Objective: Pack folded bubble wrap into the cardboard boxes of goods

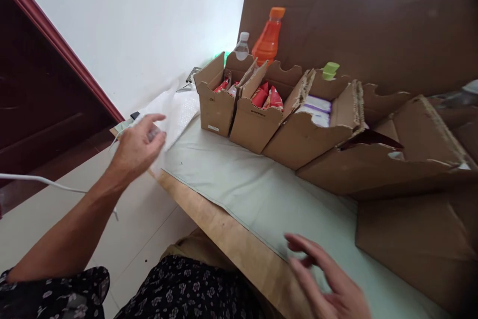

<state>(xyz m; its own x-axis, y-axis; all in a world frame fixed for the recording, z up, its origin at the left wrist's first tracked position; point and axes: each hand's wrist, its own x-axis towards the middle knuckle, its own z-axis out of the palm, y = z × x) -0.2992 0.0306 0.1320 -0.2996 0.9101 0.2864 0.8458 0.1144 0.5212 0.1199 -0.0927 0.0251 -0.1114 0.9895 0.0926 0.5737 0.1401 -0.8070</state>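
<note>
Guess I'm dealing with the bubble wrap (187, 111), left hand (136, 146) beside it (can't tell if gripping), right hand (340, 286) hovering fingers apart, probably needing a firm pinch.

We count one left hand (136, 149), one right hand (332, 281), one bubble-wrap sheet (184, 114), at least five cardboard boxes (254, 127), one orange bottle (267, 40), one clear bottle (242, 49) and one green cap (330, 70). We see at least two red packets (275, 98) in the second box from left, two purple-and-white packs (316, 104) or more in the third.
</note>
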